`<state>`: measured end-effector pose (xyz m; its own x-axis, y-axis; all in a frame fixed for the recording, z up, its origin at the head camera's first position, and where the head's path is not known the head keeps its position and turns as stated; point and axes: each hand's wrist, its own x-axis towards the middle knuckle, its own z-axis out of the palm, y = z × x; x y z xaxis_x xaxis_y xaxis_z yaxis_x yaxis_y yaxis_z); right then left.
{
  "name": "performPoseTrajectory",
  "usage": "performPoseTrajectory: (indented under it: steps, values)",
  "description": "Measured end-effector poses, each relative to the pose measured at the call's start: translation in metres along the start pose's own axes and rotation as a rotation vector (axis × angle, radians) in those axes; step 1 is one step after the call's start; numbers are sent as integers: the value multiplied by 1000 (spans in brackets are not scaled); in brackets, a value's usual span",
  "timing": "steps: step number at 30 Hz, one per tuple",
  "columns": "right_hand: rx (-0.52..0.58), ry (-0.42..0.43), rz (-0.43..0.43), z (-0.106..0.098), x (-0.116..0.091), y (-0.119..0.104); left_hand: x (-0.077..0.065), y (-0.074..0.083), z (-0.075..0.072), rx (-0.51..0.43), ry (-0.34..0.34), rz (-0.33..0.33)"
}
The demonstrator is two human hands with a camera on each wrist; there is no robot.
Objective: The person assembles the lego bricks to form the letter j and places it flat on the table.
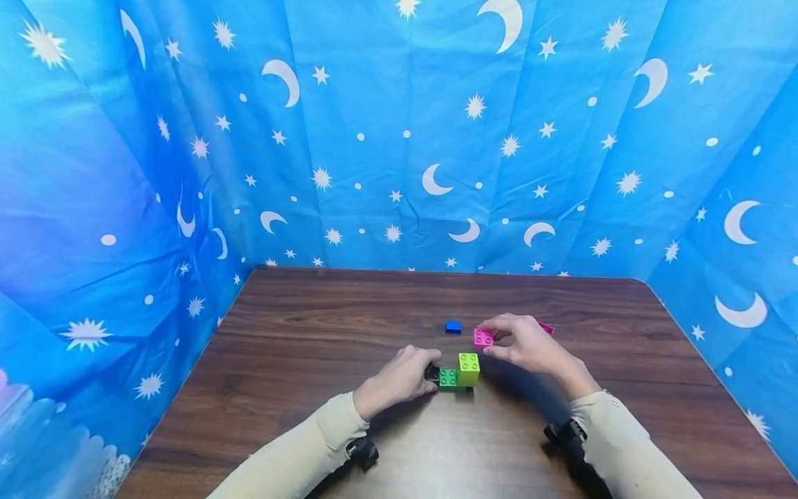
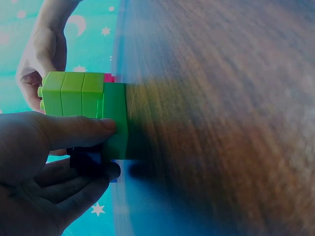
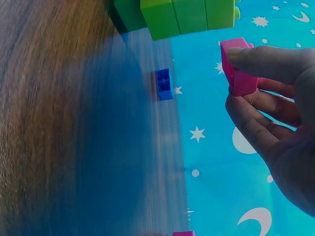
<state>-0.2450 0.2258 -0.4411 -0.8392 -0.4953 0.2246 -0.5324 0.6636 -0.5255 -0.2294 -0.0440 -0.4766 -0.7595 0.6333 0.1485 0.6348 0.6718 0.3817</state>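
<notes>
My left hand grips the left end of a small toy-brick build on the table. Its base is a long green brick; a black brick sits on the left end, between thumb and fingers. At the right end rises a stack of three lime-green bricks, studs up. In the left wrist view the thumb lies along the green side and the fingers are behind the black brick. Beyond the stack, my right hand pinches a pink brick between thumb and fingers, raised off the table.
A blue brick lies on the table behind the stack, its hollow side showing in the right wrist view. Another pink brick lies past my right hand, partly hidden by it. A blue star-patterned cloth hangs around the wooden table.
</notes>
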Motion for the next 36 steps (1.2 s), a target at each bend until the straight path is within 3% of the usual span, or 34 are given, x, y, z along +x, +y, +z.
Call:
performPoseTrajectory:
  steps: [17, 26, 36]
  values:
    - [48, 39, -38, 1, -3, -13, 2, -1, -3, 11, -17, 8]
    - [61, 45, -103, 3, -5, -15, 0, 0, 0, -4, -19, -2]
    - [45, 6, -127, 4, -6, -24, 0, 0, 0, -2, 4, 4]
